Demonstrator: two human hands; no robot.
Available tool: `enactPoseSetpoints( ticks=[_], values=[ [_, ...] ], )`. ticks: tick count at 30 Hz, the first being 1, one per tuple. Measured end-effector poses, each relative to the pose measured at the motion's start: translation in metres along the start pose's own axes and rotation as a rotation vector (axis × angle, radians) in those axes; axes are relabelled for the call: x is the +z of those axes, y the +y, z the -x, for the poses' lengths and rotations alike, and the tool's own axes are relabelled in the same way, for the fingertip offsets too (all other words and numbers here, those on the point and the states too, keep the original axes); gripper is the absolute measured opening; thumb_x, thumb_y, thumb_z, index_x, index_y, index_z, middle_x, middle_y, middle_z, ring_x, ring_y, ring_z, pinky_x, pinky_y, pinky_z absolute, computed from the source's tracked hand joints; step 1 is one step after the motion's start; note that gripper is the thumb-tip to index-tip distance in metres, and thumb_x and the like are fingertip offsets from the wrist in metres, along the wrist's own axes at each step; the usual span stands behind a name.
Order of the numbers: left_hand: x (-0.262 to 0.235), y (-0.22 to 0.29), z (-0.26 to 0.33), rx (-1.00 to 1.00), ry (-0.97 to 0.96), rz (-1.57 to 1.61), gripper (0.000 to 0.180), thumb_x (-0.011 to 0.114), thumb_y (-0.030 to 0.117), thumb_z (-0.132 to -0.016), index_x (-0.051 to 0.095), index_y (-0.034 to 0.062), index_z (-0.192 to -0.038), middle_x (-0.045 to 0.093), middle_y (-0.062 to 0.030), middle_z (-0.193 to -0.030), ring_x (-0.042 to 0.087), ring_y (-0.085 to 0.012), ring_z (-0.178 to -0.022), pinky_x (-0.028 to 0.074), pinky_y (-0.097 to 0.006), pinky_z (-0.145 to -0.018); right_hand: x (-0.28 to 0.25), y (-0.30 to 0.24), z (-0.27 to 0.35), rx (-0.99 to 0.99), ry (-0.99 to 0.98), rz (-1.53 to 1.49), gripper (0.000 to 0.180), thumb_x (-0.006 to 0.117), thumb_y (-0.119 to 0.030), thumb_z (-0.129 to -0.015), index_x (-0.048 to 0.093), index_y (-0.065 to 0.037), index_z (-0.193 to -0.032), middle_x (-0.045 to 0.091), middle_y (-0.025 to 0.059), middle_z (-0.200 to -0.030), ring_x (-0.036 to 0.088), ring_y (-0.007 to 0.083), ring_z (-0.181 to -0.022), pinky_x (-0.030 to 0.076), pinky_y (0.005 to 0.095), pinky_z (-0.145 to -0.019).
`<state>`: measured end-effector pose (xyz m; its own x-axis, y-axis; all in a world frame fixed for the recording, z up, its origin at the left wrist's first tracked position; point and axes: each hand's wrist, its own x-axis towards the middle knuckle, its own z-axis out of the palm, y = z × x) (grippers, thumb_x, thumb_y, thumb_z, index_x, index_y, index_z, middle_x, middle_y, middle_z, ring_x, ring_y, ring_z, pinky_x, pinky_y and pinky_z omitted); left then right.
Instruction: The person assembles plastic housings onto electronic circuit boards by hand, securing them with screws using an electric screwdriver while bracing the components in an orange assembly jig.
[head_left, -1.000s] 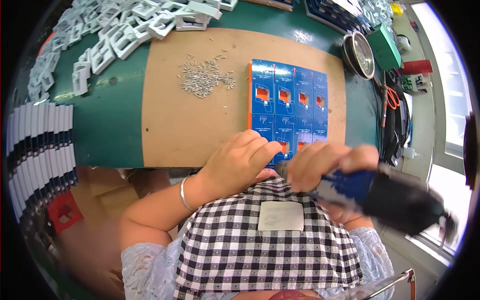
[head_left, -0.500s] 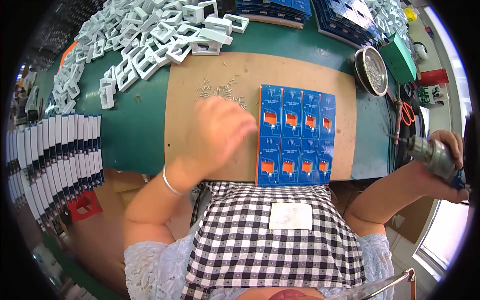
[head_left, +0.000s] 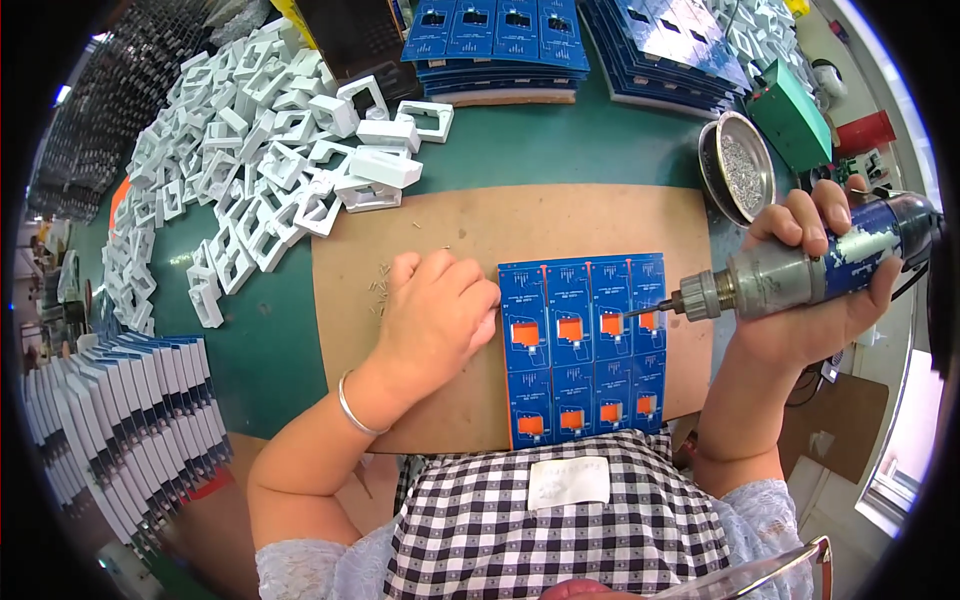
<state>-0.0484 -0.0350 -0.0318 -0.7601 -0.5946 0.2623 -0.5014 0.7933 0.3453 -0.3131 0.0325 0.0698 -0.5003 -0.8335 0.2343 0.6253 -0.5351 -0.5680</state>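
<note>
- Head view: from where I stand, the right hand (head_left: pixel 785 335) is wrapped firmly around an electric screwdriver (head_left: pixel 780 280), its body blue and grey, held out level above the right part of the bench (head_left: pixel 500 150).
- The driver's thin bit (head_left: pixel 648 309) points left, over the far row of a blue panel (head_left: pixel 572 375); whether the tip touches it I can't make out.
- That panel lies flat by the bench's near edge, close against the checked apron (head_left: pixel 480 540). It has two rows of four sections, each with a cutout showing orange.
- Under the panel is a brown board (head_left: pixel 455 415), spread along the bench's near edge.
- Just left of the panel, the left hand (head_left: pixel 430 320) hangs over the brown board with its fingers bent inward. I can't tell whether they pinch anything.
- Small screws (head_left: pixel 380 290) show beside those fingers, the rest hidden behind the hand.
- Pale plastic frames (head_left: pixel 290 165) lie heaped from the bench's left edge toward the far left corner.
- Toward the far edge stand two stacks of blue panels (head_left: pixel 495 75).
- Near the right edge, a metal bowl (head_left: pixel 707 165) holds more small metal pieces, with a green box (head_left: pixel 792 118) just beyond it.
</note>
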Motion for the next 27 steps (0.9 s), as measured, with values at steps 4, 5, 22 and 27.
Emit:
enactPoseSetpoints(
  ticks=[4,5,22,27],
  values=[
    [0.003,-0.001,-0.001,0.051,0.001,-0.087,0.017,0.069,0.012,-0.067,0.059,0.0132,-0.08,0.052,0.0005,-0.082,0.051,-0.0181,-0.083,0.035,-0.036,-0.08,-0.015,0.001,0.002,-0.013,-0.148,0.057,0.057,0.055,-0.051,-0.089,0.045,-0.007,-0.125,0.051,0.0039,-0.09,0.056,0.0163,-0.075,0.047,0.0348,-0.075],
    [0.003,-0.001,0.0,0.05,0.0,-0.09,0.017,0.069,0.012,-0.067,0.059,0.0132,-0.08,0.052,0.0005,-0.082,0.051,-0.0181,-0.083,0.035,-0.036,-0.08,-0.017,0.003,0.003,-0.018,-0.133,0.052,0.059,0.054,-0.052,-0.091,0.042,-0.009,-0.129,0.051,0.0044,-0.091,0.056,0.017,-0.075,0.047,0.0359,-0.073],
    [-0.004,0.004,0.001,-0.02,0.098,0.063,0.014,0.074,0.011,-0.073,0.064,0.0136,-0.083,0.063,0.0021,-0.085,0.056,-0.0189,-0.089,0.033,-0.036,-0.082,-0.019,0.003,0.022,-0.057,-0.047,0.087,0.053,0.052,-0.048,-0.092,0.043,-0.01,-0.128,0.052,0.0063,-0.091,0.056,0.0194,-0.072,0.047,0.0365,-0.069],
    [-0.014,0.0,0.012,-0.039,0.048,0.052,0.021,0.074,0.013,-0.073,0.066,0.0144,-0.092,0.061,0.0025,-0.092,0.055,-0.0196,-0.092,0.033,-0.037,-0.085,-0.02,0.003,0.024,-0.053,-0.016,0.069,0.053,0.052,-0.048,-0.093,0.042,-0.01,-0.129,0.052,0.0063,-0.09,0.056,0.0197,-0.072,0.048,0.0368,-0.069]
  ],
)
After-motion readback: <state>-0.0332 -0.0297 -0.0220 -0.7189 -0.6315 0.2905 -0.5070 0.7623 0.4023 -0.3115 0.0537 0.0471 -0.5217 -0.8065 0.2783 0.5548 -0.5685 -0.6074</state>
